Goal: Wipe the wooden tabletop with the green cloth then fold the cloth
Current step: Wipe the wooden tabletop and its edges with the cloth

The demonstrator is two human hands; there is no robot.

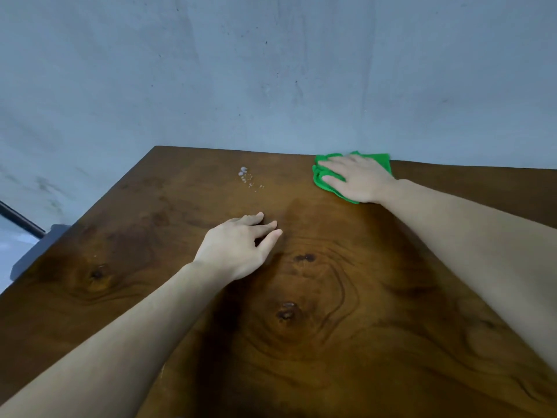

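Note:
The green cloth lies bunched on the wooden tabletop near its far edge, right of centre. My right hand lies flat on top of the cloth with fingers spread, pressing it down and hiding most of it. My left hand rests on the bare wood near the middle of the table, fingers relaxed and holding nothing. A patch of small white droplets or specks sits on the wood to the left of the cloth.
A grey-blue wall stands right behind the table's far edge. The table's left edge runs diagonally; beyond it are a dark bar and a grey object lower down.

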